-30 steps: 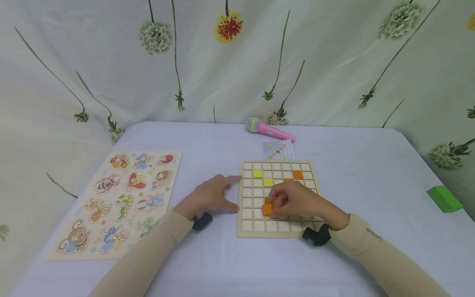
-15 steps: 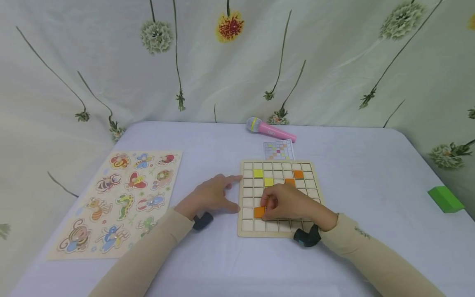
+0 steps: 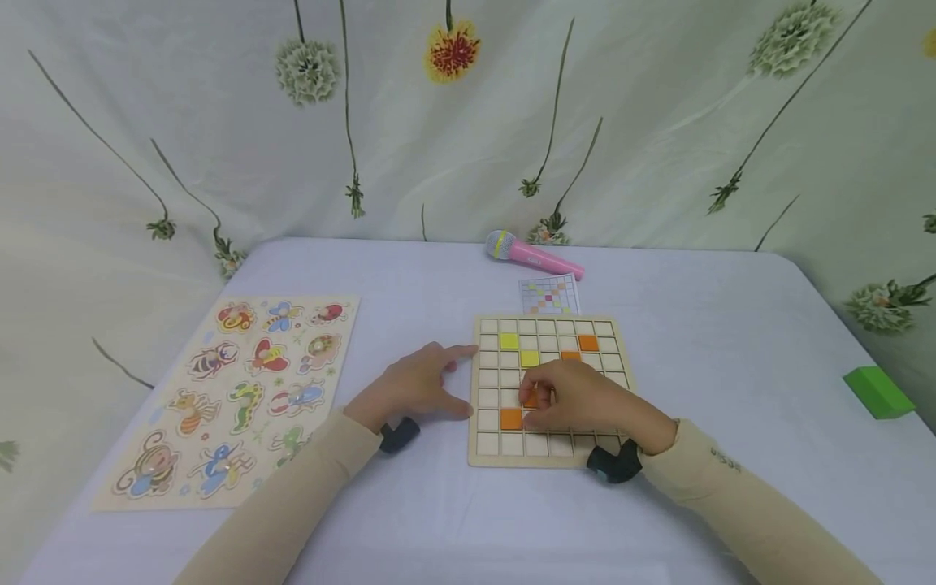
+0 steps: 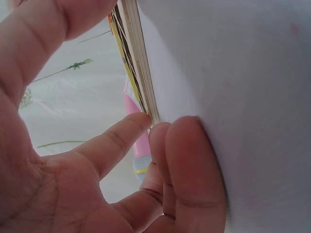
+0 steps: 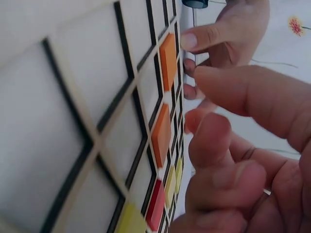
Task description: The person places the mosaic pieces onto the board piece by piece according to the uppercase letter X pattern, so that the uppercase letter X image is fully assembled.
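A wooden grid board (image 3: 484,455) lies flat in front of me, with orange and yellow tiles in some squares. An orange tile (image 3: 511,419) sits in a lower-left square, just beside the fingertips of my right hand (image 3: 585,398). That hand hovers low over the board, thumb and fingers apart, holding nothing. In the right wrist view, another orange tile (image 5: 162,136) and a red tile (image 5: 155,206) also show in the grid. At the board's left edge, my left hand (image 3: 413,386) touches the side with thumb and index finger (image 4: 116,141) spread.
A small pattern card (image 3: 550,294) lies behind the board, beside a pink toy microphone (image 3: 541,259). To the left is an insect picture board (image 3: 249,349). A green block (image 3: 877,392) stands near the table's right edge.
My right hand carried an orange tile leftwards, set it into a lower-left square and let it go, then drew back slightly right. My left hand stayed put.
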Demonstrator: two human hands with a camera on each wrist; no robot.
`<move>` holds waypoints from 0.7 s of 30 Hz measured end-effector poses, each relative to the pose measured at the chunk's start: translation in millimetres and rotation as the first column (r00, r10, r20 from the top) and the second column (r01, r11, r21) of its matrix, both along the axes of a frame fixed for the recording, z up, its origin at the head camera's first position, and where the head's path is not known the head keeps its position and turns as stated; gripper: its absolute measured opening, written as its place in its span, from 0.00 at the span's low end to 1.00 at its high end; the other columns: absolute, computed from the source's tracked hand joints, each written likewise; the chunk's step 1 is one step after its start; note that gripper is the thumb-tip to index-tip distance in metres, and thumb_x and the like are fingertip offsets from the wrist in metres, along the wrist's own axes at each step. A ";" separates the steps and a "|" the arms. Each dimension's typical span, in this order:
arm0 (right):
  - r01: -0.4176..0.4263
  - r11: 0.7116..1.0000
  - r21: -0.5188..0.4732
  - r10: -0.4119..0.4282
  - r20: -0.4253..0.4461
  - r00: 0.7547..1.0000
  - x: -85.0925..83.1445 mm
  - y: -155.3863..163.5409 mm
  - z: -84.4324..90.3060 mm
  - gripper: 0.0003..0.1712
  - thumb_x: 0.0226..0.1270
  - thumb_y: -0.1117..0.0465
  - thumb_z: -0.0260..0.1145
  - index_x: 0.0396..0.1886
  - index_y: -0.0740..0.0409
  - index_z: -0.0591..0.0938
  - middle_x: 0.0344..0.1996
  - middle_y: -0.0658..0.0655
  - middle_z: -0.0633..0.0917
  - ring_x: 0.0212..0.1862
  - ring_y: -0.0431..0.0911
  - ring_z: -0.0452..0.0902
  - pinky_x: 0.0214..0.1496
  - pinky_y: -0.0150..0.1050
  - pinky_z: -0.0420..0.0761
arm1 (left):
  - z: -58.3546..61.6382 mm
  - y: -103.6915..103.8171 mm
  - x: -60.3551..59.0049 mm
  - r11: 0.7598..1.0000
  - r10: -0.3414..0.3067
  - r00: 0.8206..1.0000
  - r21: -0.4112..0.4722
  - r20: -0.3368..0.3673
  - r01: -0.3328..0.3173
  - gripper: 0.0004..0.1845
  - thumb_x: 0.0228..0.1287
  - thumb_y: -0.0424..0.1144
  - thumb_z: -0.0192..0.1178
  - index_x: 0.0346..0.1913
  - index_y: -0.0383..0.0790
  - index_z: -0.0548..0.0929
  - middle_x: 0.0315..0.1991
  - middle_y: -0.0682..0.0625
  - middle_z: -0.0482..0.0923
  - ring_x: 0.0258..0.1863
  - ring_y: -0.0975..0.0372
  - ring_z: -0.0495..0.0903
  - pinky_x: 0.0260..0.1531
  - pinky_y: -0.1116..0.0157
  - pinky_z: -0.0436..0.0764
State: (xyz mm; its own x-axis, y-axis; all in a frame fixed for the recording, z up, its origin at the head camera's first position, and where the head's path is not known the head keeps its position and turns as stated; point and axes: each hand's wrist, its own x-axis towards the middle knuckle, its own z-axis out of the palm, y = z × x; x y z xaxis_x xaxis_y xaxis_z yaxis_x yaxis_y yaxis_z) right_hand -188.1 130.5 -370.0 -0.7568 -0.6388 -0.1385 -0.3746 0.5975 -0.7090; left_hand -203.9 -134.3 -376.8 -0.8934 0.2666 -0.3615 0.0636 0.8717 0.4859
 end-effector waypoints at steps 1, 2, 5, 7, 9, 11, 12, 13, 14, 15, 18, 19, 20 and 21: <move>-0.011 1.000 -0.014 0.011 0.000 1.000 -0.7 3.6 0.7 0.08 0.65 0.64 0.78 0.41 0.56 0.88 0.22 0.45 0.76 0.26 0.39 0.70 0.32 0.33 0.70 | 0.2 0.1 0.0 1.000 -0.004 1.000 -0.002 -0.002 0.004 0.52 0.56 0.49 0.83 0.83 0.60 0.70 0.60 0.48 0.79 0.49 0.56 0.76 0.55 0.54 0.79; -0.023 0.999 -0.030 0.023 -0.002 1.000 -1.4 7.5 1.2 0.07 0.66 0.64 0.77 0.42 0.57 0.88 0.23 0.45 0.76 0.26 0.38 0.69 0.31 0.33 0.70 | 0.5 0.1 0.1 1.000 -0.009 1.000 -0.004 -0.005 0.009 0.52 0.56 0.49 0.83 0.83 0.59 0.70 0.59 0.48 0.78 0.49 0.56 0.76 0.54 0.54 0.79; -0.066 0.995 -0.079 0.066 -0.003 0.998 -3.8 19.9 1.1 0.07 0.69 0.64 0.75 0.43 0.60 0.88 0.24 0.44 0.76 0.26 0.37 0.67 0.31 0.32 0.68 | 0.6 0.1 -0.3 1.000 -0.023 1.000 -0.010 -0.012 0.023 0.52 0.55 0.49 0.83 0.83 0.59 0.69 0.58 0.48 0.78 0.47 0.56 0.75 0.51 0.56 0.78; -0.086 0.991 -0.098 0.087 0.001 0.996 -5.0 28.6 0.2 0.06 0.71 0.64 0.75 0.44 0.61 0.88 0.26 0.43 0.77 0.26 0.37 0.68 0.32 0.32 0.69 | 0.6 0.2 -0.5 0.999 -0.032 0.999 -0.019 -0.016 0.031 0.52 0.55 0.50 0.83 0.83 0.58 0.69 0.57 0.48 0.77 0.46 0.57 0.75 0.49 0.57 0.78; -0.099 0.989 -0.112 0.100 0.007 0.995 -5.5 37.7 -0.2 0.06 0.73 0.64 0.74 0.45 0.61 0.88 0.27 0.43 0.78 0.27 0.37 0.69 0.32 0.32 0.70 | 0.3 0.3 -0.6 0.999 -0.032 0.999 -0.023 -0.016 0.032 0.52 0.55 0.50 0.83 0.83 0.58 0.69 0.57 0.48 0.78 0.46 0.57 0.75 0.49 0.57 0.78; -0.099 0.988 -0.122 0.102 0.021 0.995 -5.7 47.0 -0.1 0.06 0.73 0.64 0.73 0.45 0.61 0.88 0.28 0.44 0.78 0.28 0.38 0.70 0.33 0.31 0.70 | 0.5 0.4 -0.3 0.999 -0.033 0.999 -0.027 -0.016 0.032 0.52 0.55 0.50 0.83 0.84 0.58 0.69 0.57 0.48 0.78 0.47 0.57 0.75 0.49 0.57 0.78; -0.097 0.987 -0.128 0.102 0.032 0.994 -5.8 51.5 0.4 0.06 0.73 0.64 0.73 0.46 0.61 0.88 0.28 0.45 0.78 0.29 0.39 0.70 0.33 0.31 0.70 | 0.3 0.4 -0.3 0.999 -0.033 0.999 -0.028 -0.015 0.033 0.52 0.55 0.50 0.83 0.84 0.58 0.69 0.57 0.48 0.78 0.47 0.57 0.75 0.50 0.56 0.78; -0.093 0.987 -0.131 0.099 0.042 0.994 -5.8 55.9 1.1 0.06 0.74 0.64 0.73 0.46 0.61 0.88 0.29 0.45 0.78 0.29 0.39 0.71 0.33 0.31 0.70 | 0.3 0.4 -0.2 0.999 -0.033 0.999 -0.027 -0.015 0.032 0.53 0.55 0.50 0.83 0.84 0.58 0.69 0.57 0.48 0.78 0.47 0.56 0.75 0.50 0.56 0.78; -0.088 0.987 -0.133 0.096 0.054 0.994 -5.9 60.5 2.0 0.07 0.74 0.64 0.73 0.47 0.61 0.88 0.29 0.46 0.78 0.30 0.40 0.71 0.34 0.31 0.70 | 0.3 0.4 -0.3 0.999 -0.032 0.999 -0.025 -0.014 0.031 0.53 0.55 0.50 0.83 0.84 0.58 0.69 0.57 0.48 0.78 0.47 0.56 0.75 0.50 0.56 0.78; -0.083 0.987 -0.135 0.092 0.067 0.993 -5.9 65.2 2.8 0.07 0.74 0.64 0.73 0.47 0.61 0.88 0.30 0.47 0.78 0.31 0.41 0.71 0.34 0.31 0.70 | 0.2 0.3 -0.4 0.999 -0.033 0.999 -0.025 -0.014 0.032 0.53 0.55 0.50 0.83 0.84 0.58 0.69 0.57 0.48 0.78 0.47 0.56 0.75 0.50 0.56 0.78; -0.075 0.988 -0.132 0.090 0.112 0.990 -5.9 80.2 5.9 0.08 0.75 0.64 0.71 0.50 0.62 0.87 0.32 0.49 0.78 0.35 0.43 0.73 0.38 0.32 0.72 | 0.7 0.0 -0.3 0.999 -0.036 0.999 -0.023 -0.015 0.036 0.52 0.55 0.50 0.83 0.84 0.58 0.69 0.58 0.48 0.78 0.47 0.56 0.75 0.50 0.56 0.78; -0.076 0.988 -0.133 0.093 0.129 0.987 -6.0 85.2 6.8 0.09 0.76 0.64 0.71 0.50 0.63 0.87 0.33 0.50 0.78 0.36 0.43 0.73 0.39 0.33 0.73 | 0.8 -0.1 -0.4 0.999 -0.037 0.999 -0.023 -0.015 0.037 0.52 0.56 0.50 0.83 0.84 0.58 0.69 0.58 0.48 0.78 0.47 0.56 0.75 0.51 0.56 0.78; -0.074 0.989 -0.131 0.094 0.150 0.984 -6.1 90.1 7.8 0.09 0.77 0.64 0.70 0.51 0.63 0.87 0.34 0.51 0.78 0.38 0.44 0.74 0.39 0.33 0.74 | 1.0 -0.3 -0.4 0.999 -0.038 0.999 -0.023 -0.016 0.038 0.52 0.56 0.50 0.83 0.84 0.58 0.69 0.58 0.48 0.78 0.47 0.56 0.75 0.51 0.56 0.78; -0.072 0.988 -0.134 0.095 0.173 0.980 -6.1 94.9 8.4 0.10 0.77 0.64 0.69 0.52 0.64 0.86 0.34 0.51 0.78 0.39 0.44 0.74 0.40 0.34 0.75 | 1.1 -0.5 -0.4 0.999 -0.039 0.999 -0.023 -0.016 0.039 0.52 0.56 0.50 0.83 0.84 0.58 0.69 0.58 0.48 0.78 0.47 0.56 0.75 0.51 0.56 0.78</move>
State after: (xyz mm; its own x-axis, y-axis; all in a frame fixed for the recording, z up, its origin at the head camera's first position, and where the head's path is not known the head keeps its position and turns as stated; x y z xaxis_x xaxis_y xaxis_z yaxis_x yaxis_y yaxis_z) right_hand -194.3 225.3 -361.5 -0.6705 -0.7197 -0.1803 -0.2805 0.4709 -0.8364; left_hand -204.4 -134.8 -375.6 -0.8884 0.2932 -0.3531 0.1054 0.8791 0.4648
